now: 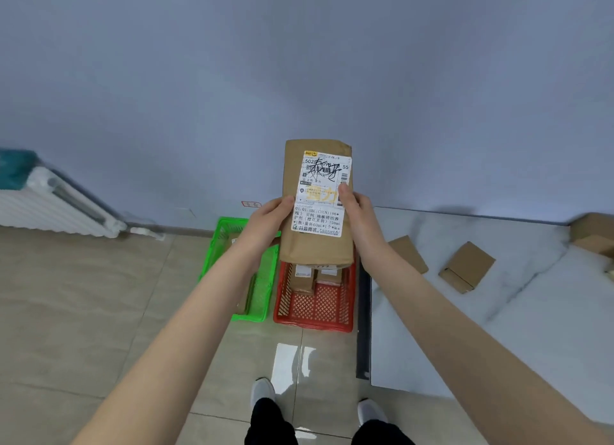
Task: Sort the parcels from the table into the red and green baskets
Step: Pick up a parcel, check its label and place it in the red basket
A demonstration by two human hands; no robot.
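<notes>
A tall brown cardboard parcel [315,248] with a white shipping label is held upright in front of me, above the baskets. My left hand [265,225] grips its left side and my right hand [360,218] grips its right side, thumb on the label. Below it on the floor stand a green basket [262,298] on the left and a red basket [319,308] on the right. The red basket holds a few small parcels [304,280]; the green one holds at least one, partly hidden by my left arm. More brown parcels [466,266] lie on the white table [498,328].
The white table fills the right side, its dark edge next to the red basket. Another flat parcel [410,253] and boxes [593,233] lie at its back. A white radiator [56,208] stands along the wall at left. My feet [264,391] are on the tiled floor.
</notes>
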